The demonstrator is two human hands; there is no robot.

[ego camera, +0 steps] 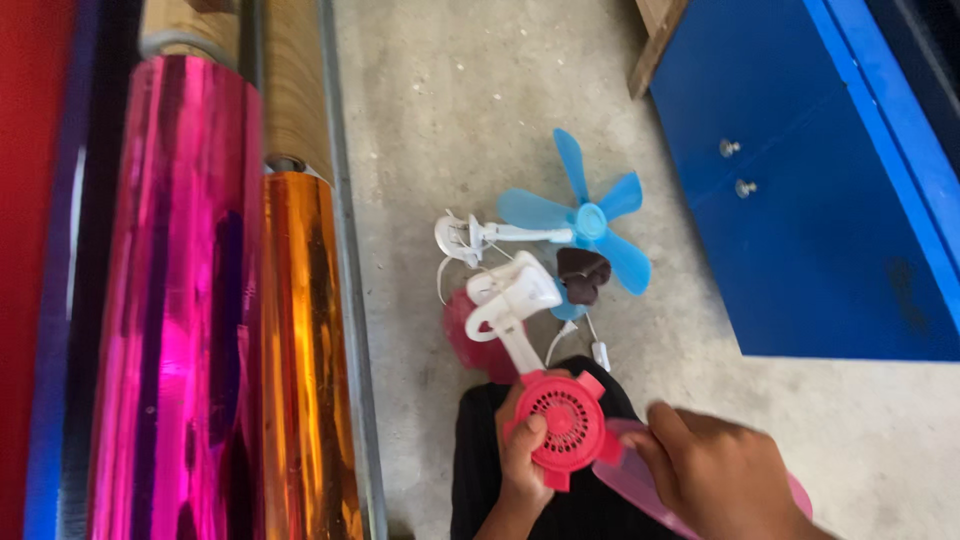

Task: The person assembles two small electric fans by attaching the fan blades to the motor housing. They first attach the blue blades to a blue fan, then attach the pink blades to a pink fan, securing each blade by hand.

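A red fan motor housing (567,420) is gripped by the left hand (522,452) low in the view, above a black-clad lap (560,505); the thumb is laid on its grilled face and the fingers (508,402) are curled behind its rim. A white clip stand (510,300) is joined to the housing and is pointed away from the body. The right hand (715,478) is held just beside the housing, its fingers bent over a pink blade (640,478), though whether the blade is actually clasped cannot be told. The housing is round, with concentric slots and square tabs at its edge. One blue five-bladed fan (590,222) with its own white clip (462,238) is seen on the concrete floor (450,100). Two foil rolls, one magenta (180,300) and one orange (305,350), are laid at the left. One blue cabinet (820,200) is seen at the right.
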